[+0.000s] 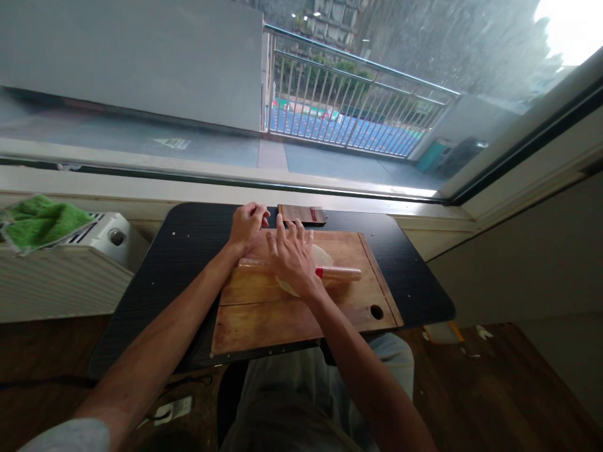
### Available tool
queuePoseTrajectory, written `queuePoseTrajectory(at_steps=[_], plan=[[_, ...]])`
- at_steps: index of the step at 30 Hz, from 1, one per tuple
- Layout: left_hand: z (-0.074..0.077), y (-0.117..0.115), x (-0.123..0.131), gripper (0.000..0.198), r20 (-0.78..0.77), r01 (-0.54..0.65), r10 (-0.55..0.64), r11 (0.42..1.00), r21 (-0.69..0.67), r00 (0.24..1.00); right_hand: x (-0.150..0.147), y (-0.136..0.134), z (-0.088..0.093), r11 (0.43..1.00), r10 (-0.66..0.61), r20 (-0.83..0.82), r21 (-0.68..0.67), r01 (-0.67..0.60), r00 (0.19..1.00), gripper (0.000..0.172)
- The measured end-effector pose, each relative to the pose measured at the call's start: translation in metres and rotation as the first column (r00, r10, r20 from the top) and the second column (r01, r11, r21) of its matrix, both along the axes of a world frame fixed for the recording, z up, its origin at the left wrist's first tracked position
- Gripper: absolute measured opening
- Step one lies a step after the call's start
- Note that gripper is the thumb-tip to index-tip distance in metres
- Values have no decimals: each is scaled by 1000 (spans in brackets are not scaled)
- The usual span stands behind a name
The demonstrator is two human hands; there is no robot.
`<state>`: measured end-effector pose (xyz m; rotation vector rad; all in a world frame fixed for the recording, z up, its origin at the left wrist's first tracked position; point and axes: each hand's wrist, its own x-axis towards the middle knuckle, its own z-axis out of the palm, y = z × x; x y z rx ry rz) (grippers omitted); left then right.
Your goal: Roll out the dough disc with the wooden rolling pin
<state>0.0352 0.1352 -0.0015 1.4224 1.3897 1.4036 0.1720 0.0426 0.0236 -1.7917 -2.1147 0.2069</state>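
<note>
A rolling pin, wrapped in clear plastic with a red band, lies across a wooden cutting board. Beneath it is a thin, pale round of dough, partly covered by my right hand. That hand rests palm down on the pin, its fingers stretched forward and apart. My left hand is at the board's far left corner, beyond the pin's left end. Its fingers are curled in; whether anything is between them is hidden.
The board sits on a black table with scattered white crumbs. A flat brown packet lies behind the board. At left, a green cloth drapes over a white radiator. A window rises behind the table.
</note>
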Motion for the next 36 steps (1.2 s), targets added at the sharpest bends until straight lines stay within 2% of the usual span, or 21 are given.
queuePoseTrajectory(at_steps=[3,5,9,11,14,16,18,20,22,24,27,30,36], plan=[[-3,0,0,35,-8,9,-9,1000,13,1000,-2,-14,3,996,-7,-15,94,8,1000,59],[-5,0,1,36,-31,18,-17,1000,21,999,2,-20,6,989,32,-63,144,-22,998,55],[-4,2,0,35,-71,32,-32,999,11,997,33,-29,13,972,109,-156,222,-73,982,49],[2,1,-3,34,-64,66,-68,997,-37,996,60,-35,12,966,120,-94,241,-94,988,46],[17,-10,-9,33,-151,152,-164,984,-88,975,98,-47,2,974,22,88,221,-41,996,43],[24,-27,-11,31,-348,183,-190,982,-53,918,113,-55,-5,982,-62,170,184,30,983,44],[26,-52,-9,32,-535,176,-135,984,27,834,118,-60,-10,986,-83,219,157,48,972,45],[21,-81,-5,33,-704,187,-72,979,87,707,115,-65,-12,989,-91,231,131,62,969,48],[12,-107,1,39,-811,162,-35,984,74,584,110,-70,-10,991,-106,224,102,85,969,52],[3,-127,6,44,-862,121,-7,991,63,507,106,-76,-9,991,-120,218,83,104,969,54],[-7,-144,10,51,-872,82,60,990,114,486,106,-84,-10,992,-101,208,96,82,973,57],[-9,-151,11,56,-871,36,127,986,164,475,110,-84,-13,990,-49,194,137,22,980,58],[-5,-140,16,58,-904,-50,183,983,178,386,113,-56,-11,992,11,203,124,-37,979,60]])
